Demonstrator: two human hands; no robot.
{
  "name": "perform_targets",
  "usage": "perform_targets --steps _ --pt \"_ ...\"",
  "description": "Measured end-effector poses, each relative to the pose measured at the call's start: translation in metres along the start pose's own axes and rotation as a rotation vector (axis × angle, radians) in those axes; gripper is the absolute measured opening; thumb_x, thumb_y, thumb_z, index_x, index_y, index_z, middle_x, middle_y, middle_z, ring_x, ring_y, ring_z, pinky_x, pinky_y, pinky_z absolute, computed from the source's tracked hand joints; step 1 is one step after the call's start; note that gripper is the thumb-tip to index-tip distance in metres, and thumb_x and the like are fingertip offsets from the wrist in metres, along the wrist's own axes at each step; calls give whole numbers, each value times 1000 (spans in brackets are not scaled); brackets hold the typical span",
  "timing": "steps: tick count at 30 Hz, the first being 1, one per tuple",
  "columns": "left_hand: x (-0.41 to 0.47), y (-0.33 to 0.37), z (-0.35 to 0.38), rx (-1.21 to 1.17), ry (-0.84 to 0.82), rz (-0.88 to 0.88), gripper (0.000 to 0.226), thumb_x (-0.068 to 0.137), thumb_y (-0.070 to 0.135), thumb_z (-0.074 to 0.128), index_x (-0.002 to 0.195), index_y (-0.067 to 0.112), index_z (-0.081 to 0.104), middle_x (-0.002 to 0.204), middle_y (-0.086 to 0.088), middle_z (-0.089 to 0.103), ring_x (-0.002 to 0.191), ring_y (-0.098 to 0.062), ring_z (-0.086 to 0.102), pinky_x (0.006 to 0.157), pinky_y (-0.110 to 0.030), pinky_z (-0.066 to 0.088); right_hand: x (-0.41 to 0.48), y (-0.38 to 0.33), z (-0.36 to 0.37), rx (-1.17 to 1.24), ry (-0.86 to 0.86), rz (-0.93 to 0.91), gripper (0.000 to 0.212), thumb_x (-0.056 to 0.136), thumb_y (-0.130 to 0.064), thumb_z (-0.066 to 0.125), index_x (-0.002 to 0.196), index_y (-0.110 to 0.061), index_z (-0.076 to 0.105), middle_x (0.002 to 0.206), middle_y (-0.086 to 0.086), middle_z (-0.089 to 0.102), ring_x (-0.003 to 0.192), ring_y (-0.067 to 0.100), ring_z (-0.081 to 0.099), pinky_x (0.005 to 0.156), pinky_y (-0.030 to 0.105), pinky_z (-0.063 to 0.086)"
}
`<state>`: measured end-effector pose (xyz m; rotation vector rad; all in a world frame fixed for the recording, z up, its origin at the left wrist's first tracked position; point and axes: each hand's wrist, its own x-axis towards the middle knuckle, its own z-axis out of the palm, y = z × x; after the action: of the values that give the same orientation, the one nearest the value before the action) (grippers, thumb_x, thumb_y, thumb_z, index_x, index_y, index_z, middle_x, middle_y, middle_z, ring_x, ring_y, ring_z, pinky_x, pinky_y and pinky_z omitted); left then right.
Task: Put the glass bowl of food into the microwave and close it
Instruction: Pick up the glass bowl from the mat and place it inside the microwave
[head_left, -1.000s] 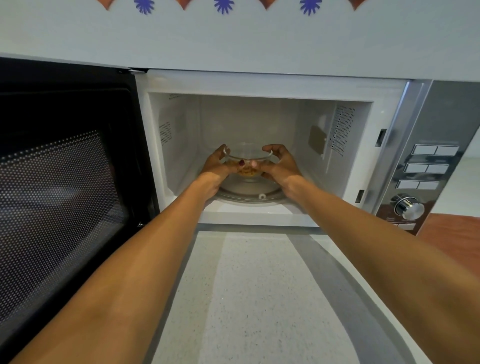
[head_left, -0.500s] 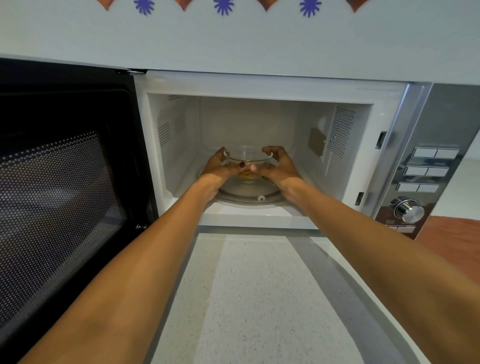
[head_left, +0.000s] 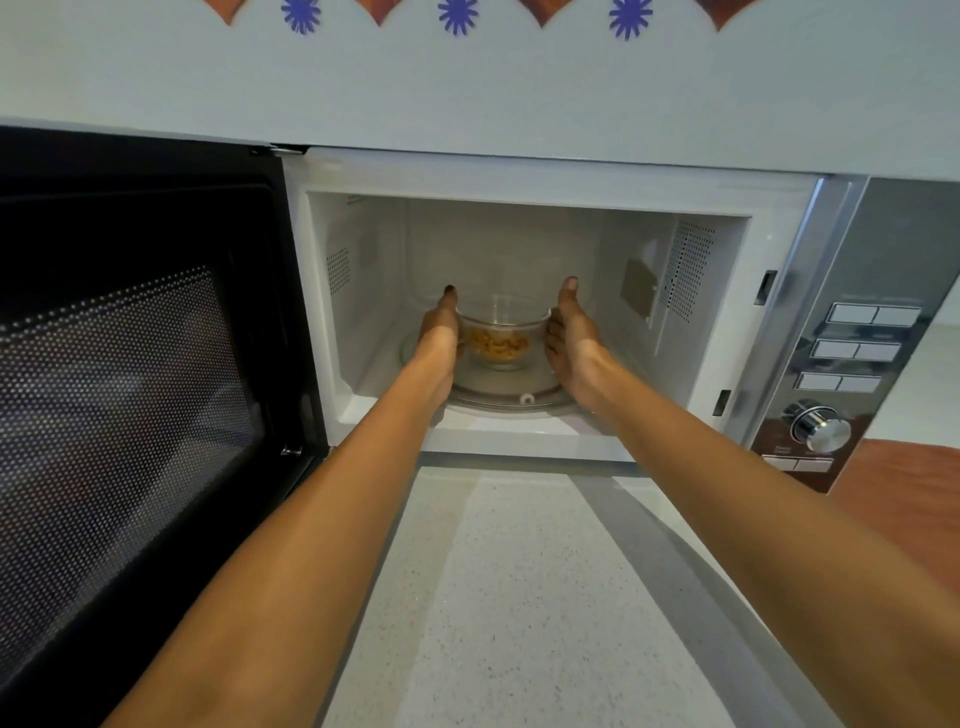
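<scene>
Bowl (head_left: 500, 340) sits centred on the turntable (head_left: 506, 397) so it can spin; left hand (head_left: 440, 332) and right hand (head_left: 571, 332) flank it, flat and open, gripping nothing

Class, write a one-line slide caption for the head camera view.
Both hands, left hand and right hand, flank the glass bowl on the turntable inside the open microwave.

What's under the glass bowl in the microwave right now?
The glass bowl sits over the round glass turntable. Both hands flank it, hiding the turntable's sides; actual contact underneath isn't visible.
</scene>
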<state>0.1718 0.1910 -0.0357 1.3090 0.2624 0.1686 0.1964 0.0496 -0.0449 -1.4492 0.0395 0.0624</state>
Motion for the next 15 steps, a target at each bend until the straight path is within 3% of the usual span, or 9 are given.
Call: perform_targets --steps 9,15 --pt "-4 -2 5 -123 -46 19 64 101 52 24 144 8 42 146 -11 50 134 -26 48 110 -32 37 -2 0 5 75 13 20 89 92 -74 24 155 -12 25 162 9 31 150 25 30 126 41 18" --pt "-6 -5 8 -107 -43 20 70 100 57 18 150 10 34 153 -10 42 140 -26 41 120 -37 28 -2 0 5 66 23 24 91 91 -76 23 157 -13 21 164 8 27 151 25 26 127 42 15"
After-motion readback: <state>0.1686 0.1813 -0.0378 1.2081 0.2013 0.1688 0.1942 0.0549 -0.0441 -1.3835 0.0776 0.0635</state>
